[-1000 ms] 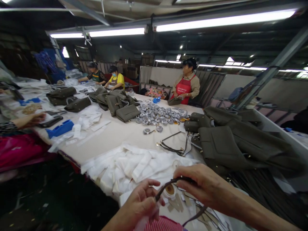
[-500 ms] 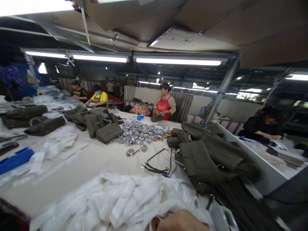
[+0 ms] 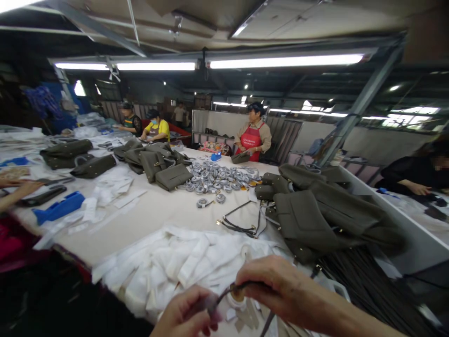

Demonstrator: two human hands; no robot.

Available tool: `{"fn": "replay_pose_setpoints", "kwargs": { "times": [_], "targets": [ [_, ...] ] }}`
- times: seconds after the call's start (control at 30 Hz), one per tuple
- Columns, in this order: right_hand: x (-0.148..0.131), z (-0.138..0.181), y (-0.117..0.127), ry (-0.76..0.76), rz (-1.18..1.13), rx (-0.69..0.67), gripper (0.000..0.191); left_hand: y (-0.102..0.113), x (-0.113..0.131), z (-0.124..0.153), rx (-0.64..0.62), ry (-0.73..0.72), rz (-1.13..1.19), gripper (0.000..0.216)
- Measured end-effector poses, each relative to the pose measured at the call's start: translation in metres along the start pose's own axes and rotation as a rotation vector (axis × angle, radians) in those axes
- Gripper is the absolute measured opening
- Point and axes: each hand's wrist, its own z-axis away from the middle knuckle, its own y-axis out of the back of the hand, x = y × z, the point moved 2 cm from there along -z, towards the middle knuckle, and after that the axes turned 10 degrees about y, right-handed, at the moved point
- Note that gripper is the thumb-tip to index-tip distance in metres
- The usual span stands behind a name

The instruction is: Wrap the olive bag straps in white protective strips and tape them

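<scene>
My left hand [image 3: 191,311] is at the bottom centre, its fingers closed on the end of a thin dark strap [image 3: 223,294]. To its right, my right hand [image 3: 277,285] pinches the same strap between thumb and fingers. The strap bends across the small gap between both hands, and a length of it hangs below the right hand. Part of the left fingers is blurred. Just behind the hands lies a heap of white, soft wrapping strips [image 3: 175,262]. Under the strap is a small round roll [image 3: 238,302], partly covered by my right hand.
Dark olive bags [image 3: 301,220] are piled at the right, above a bundle of long dark straps [image 3: 372,281]. Coiled grey straps [image 3: 220,178] fill the table's middle. A blue tray [image 3: 59,208] lies at the left, near another person's hand [image 3: 28,188]. A person in a red apron [image 3: 251,140] stands opposite.
The view has tilted down and swung left. Both hands with the strap now show, where only part of one hand was visible at the bottom edge. A co-worker's arms have come in at the left.
</scene>
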Motion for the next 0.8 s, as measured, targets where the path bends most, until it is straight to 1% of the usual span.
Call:
{"fn": "replay_pose_setpoints", "kwargs": {
  "times": [0.1,0.17,0.23,0.3,0.4,0.47,0.53,0.6,0.67,0.7,0.73,0.77,0.8],
  "targets": [
    [-0.008,-0.008,0.013,0.078,0.069,-0.035,0.020,-0.003,0.015,-0.003,0.035,-0.091,0.050,0.040],
    [-0.010,-0.011,0.013,0.103,0.095,-0.060,0.021,-0.002,0.018,-0.003,0.066,-0.119,0.050,0.038],
    [-0.010,-0.011,0.012,0.097,0.126,-0.059,0.021,-0.003,0.019,-0.002,0.089,-0.117,0.026,0.036],
    [-0.009,-0.012,0.013,0.073,0.178,-0.020,0.018,-0.006,0.019,0.001,0.073,-0.113,0.006,0.037],
    [-0.013,-0.019,0.023,0.074,0.226,0.052,0.017,-0.008,0.029,0.003,-0.013,-0.111,0.019,0.042],
    [-0.023,-0.031,0.039,0.128,0.250,0.088,0.018,-0.003,0.048,0.003,-0.077,-0.124,0.040,0.041],
    [-0.041,-0.049,0.061,0.211,0.311,0.123,0.018,0.009,0.081,0.004,-0.104,-0.183,0.029,0.038],
    [-0.063,-0.069,0.086,0.297,0.401,0.166,0.017,0.026,0.122,0.009,-0.057,-0.284,-0.017,0.036],
    [-0.085,-0.088,0.108,0.347,0.459,0.212,0.016,0.043,0.161,0.021,0.033,-0.399,-0.067,0.036],
    [-0.095,-0.097,0.116,0.357,0.454,0.222,0.016,0.050,0.176,0.029,0.073,-0.447,-0.085,0.036],
    [-0.102,-0.106,0.122,0.356,0.425,0.212,0.016,0.056,0.186,0.037,0.102,-0.483,-0.097,0.036],
    [-0.108,-0.114,0.126,0.342,0.382,0.178,0.016,0.060,0.191,0.044,0.118,-0.498,-0.109,0.036],
    [-0.111,-0.122,0.127,0.321,0.337,0.135,0.017,0.063,0.191,0.050,0.121,-0.494,-0.120,0.037]
  ]
}}
